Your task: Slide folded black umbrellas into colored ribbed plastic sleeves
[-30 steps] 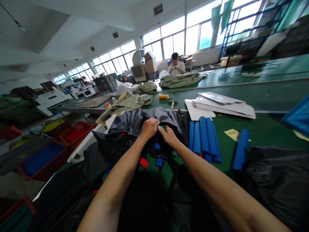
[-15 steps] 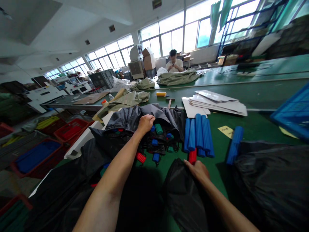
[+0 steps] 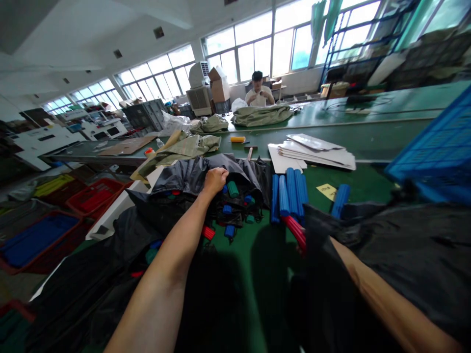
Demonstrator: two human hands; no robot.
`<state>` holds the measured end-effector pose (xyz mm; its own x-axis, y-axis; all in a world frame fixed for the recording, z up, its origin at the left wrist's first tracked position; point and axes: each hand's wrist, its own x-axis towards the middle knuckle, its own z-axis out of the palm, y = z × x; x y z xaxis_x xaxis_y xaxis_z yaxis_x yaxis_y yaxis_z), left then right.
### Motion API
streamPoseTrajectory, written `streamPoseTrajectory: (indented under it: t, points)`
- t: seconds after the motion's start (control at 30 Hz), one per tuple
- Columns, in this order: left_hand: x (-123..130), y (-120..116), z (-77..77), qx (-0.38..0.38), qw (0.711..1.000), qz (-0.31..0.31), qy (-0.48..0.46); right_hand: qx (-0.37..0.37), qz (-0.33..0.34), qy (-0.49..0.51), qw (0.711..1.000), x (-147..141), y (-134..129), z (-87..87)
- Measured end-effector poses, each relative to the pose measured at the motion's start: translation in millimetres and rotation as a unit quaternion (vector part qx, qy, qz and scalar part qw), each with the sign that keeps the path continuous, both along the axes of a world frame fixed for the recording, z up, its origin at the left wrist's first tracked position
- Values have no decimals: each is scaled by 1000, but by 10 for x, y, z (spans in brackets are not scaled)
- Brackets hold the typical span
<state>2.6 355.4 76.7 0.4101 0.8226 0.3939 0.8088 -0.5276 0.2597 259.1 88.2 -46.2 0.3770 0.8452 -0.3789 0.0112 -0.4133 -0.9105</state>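
Pieces (image 3: 232,189) lie in and before the mouth of a bag (image 3: 186,172) on the surface (image 3: 245,245). Tubes (image 3: 292,189) rest to its right, boards (image 3: 320,152) behind them, a card (image 3: 327,190) between the group and a lone tube (image 3: 340,200). A crate (image 3: 430,152) is at far right, bins (image 3: 59,252) at left below the surface. At back, a person (image 3: 258,95) is behind cloth (image 3: 261,116).

Smooth synthetic-looking cloth with a soft sheen forms the creased grey bag (image 3: 184,177), ribbed plastic-looking material the blue rods (image 3: 292,190), plastic the blue crate (image 3: 437,147), matt wrinkled fabric the olive cloth (image 3: 262,116), paper 1 yellow slip (image 3: 326,191), smooth glossy-topped card the white sheets (image 3: 316,153), above a smooth green tabletop (image 3: 371,182).
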Motion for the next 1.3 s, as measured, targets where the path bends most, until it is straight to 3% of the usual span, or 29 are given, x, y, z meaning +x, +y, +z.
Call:
streamPoseTrajectory:
  t: [0.07, 0.13, 0.2, 0.27, 0.37, 0.5, 0.63, 0.83, 0.97, 1.1, 1.2, 1.3]
  points:
    - [18, -6, -32, -2, 1000, 4, -5, -93, 8, 73, 993, -71, -157, 72]
    - [19, -8, -51, -2, 1000, 4, -4, -120, -4, 48, 992, -165, -306, 137]
    - [4, -2, -53, 1, 1000, 5, -3, -33, -5, -69, 997, -249, -428, 223]
    - [-19, 9, -40, 1, 1000, 5, -3, 71, 11, -169, 983, -318, -493, 330]
    - [-40, 22, -13, -3, 1000, 3, -5, 145, 60, -216, 964, -417, -425, 461]
    - [-29, 23, -1, -3, 1000, 0, 0, 157, 159, -230, 947, -581, -52, 498]
    - [-33, 43, -11, 3, 1000, -10, 1, 140, 209, -262, 932, -741, 388, 508]
    - [-76, 54, -54, 16, 999, -37, -20, 137, 181, -299, 927, -868, 869, 570]
    - [-83, 67, -96, 30, 998, -56, -22, 106, 165, -253, 947, -964, 1450, 712]
    - [-196, 205, -98, 33, 997, 35, -60, 99, 152, -210, 961, -1150, 2082, 911]
    - [-310, 333, -85, 34, 986, 112, -122, 92, 139, -176, 970, -1265, 2174, 954]
    - [-303, 369, -77, 40, 981, 96, -165, 74, 158, -111, 978, -1300, 1907, 945]
